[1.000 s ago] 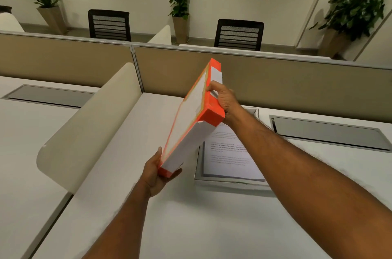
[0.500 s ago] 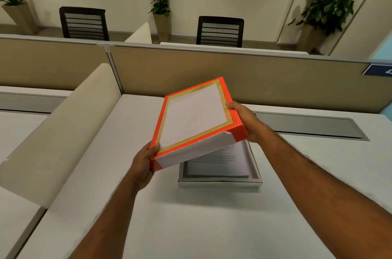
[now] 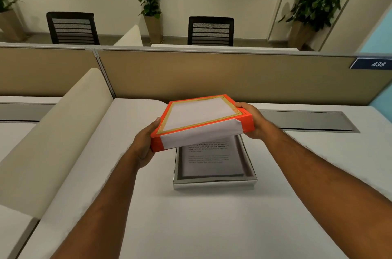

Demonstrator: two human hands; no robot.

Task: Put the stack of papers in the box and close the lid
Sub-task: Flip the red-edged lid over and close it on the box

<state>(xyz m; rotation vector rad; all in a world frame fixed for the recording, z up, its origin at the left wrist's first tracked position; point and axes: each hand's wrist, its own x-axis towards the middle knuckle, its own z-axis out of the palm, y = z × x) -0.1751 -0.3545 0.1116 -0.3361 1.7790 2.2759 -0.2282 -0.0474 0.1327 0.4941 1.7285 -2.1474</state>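
We hold the orange lid [image 3: 201, 120] tilted above the open box [image 3: 214, 182] near the surface's far edge, papers [image 3: 212, 160] already inside. Left hand [image 3: 144, 144] and right hand [image 3: 253, 123] fingers grip opposite ends. It seems light, stiff cardboard; edge holds suit it.

Both bare forearms reach forward from the lower corners and converge toward the middle. The left hand [image 3: 144, 144] is closed on the near left corner of the lid [image 3: 201, 123], thumb up along the side edge and fingers curled under it. The right hand [image 3: 253, 122] is closed on the far right corner, thumb on the top rim and palm against the side, fingers hidden below. The right hand sits higher and farther out than the left, so the lid tilts between them. Both wrists are nearly straight.
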